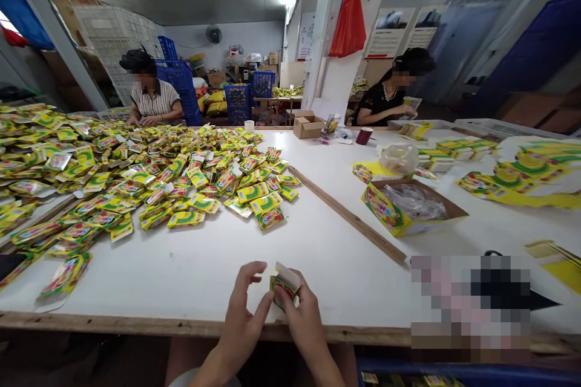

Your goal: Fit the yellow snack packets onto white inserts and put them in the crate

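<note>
Near the table's front edge, my right hand (303, 308) grips a small yellow-and-green printed carton (278, 285), its thumb across the printed face. A pale flap stands up at the carton's top. My left hand (247, 299) is just left of it, fingers curved and apart. The left thumb tip comes up to the carton's edge; whether it presses on it I cannot tell. Beyond my hands to the left spreads a large heap of similar flat cartons (181, 184). One carton (66, 275) lies apart from the heap near the front left.
A wooden strip (347, 214) runs diagonally across the white table (181, 278). To its right is an open display box (408, 211) holding clear plastic. A brown cardboard box (308, 125) stands farther back. Two co-workers (157, 100) sit across the table. Part of the right side is blurred out.
</note>
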Available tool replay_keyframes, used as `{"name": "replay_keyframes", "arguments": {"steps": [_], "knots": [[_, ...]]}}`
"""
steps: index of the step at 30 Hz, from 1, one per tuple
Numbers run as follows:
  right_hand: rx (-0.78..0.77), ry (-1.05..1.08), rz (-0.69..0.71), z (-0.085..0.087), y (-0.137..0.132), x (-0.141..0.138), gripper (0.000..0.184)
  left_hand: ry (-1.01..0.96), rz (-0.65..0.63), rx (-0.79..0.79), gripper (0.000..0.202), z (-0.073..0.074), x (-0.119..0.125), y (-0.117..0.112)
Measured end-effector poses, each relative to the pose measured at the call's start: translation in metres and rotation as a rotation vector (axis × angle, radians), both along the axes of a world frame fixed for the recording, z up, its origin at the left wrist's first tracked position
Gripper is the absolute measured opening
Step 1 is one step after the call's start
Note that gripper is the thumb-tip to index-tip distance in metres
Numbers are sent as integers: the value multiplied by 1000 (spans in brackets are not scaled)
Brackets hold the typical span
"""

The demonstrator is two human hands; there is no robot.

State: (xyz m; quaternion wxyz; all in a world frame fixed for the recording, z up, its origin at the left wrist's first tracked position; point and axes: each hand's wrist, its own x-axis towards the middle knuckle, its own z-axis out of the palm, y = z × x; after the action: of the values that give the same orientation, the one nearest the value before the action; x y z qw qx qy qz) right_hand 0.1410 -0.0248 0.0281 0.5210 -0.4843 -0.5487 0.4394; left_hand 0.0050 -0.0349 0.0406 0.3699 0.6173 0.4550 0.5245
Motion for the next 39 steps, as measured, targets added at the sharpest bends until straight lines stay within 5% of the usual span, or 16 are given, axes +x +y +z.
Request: {"name": "replay_keyframes", "arguments": {"steps": [10,16,24,31,39], "knots": [[12,113,-152,-24,-5,10,30,14,-103,-104,20,-28,-2,10],[44,-85,0,-11,5,22,20,67,-165,-100,20,-22,-5,18],[137,-89,-157,-9,13,24,20,-98,-129,-113,36,-27,6,21],[197,-203,-40,-8,8,28,14,9,-106,-46,13,-15,5,19],[157,-227,-88,-2,4,24,16,-56,-60,-102,12,-9,15,16]]}}
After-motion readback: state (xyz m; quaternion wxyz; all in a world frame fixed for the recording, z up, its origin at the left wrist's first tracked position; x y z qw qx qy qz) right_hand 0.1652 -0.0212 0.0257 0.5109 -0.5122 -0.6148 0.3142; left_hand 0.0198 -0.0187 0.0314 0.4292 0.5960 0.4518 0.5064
